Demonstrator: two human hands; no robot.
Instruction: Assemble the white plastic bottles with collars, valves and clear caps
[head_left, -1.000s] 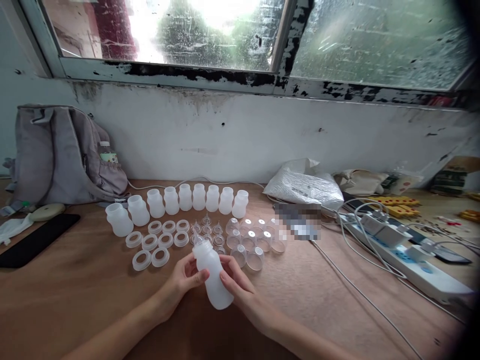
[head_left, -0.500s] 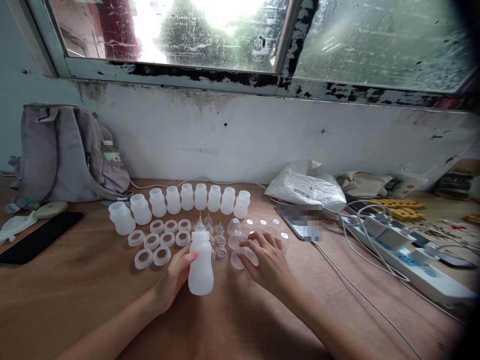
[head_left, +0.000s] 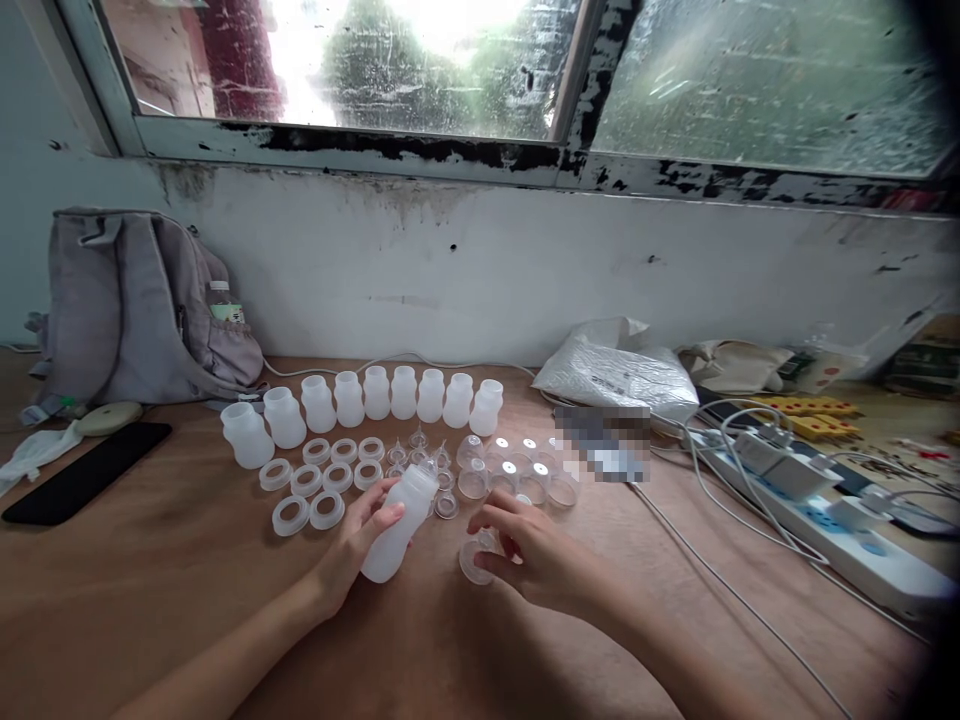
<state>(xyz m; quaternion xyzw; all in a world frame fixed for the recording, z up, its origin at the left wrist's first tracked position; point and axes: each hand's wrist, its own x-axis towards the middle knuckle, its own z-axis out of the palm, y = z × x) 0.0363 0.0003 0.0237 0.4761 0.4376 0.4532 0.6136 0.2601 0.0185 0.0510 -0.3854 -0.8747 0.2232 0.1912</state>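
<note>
My left hand [head_left: 358, 545] is wrapped round a frosted baby bottle [head_left: 399, 530], which leans with its neck up and to the right. A clear tip shows at its neck, probably a nipple. My right hand [head_left: 525, 555] pinches a clear dome cap [head_left: 474, 562] low over the table, right of the bottle; the fingers partly hide it. Several more clear caps [head_left: 472, 480] stand behind that hand. Beyond the bottle lie several clear nipples [head_left: 445, 505]. On the left several white collar rings [head_left: 327, 510] are laid out, with a curved row of open bottles [head_left: 348, 400] behind them.
On the right a phone [head_left: 600, 440] trails a white cable, and a power strip [head_left: 840, 540] carries plugged chargers. A silvery plastic bag [head_left: 619, 370] sits by the wall. At left are a grey backpack [head_left: 142, 300] and a black phone [head_left: 88, 472].
The bottle has gone from upright to tilted right in my left hand. My right hand has drawn a cap out of the group, toward me.
</note>
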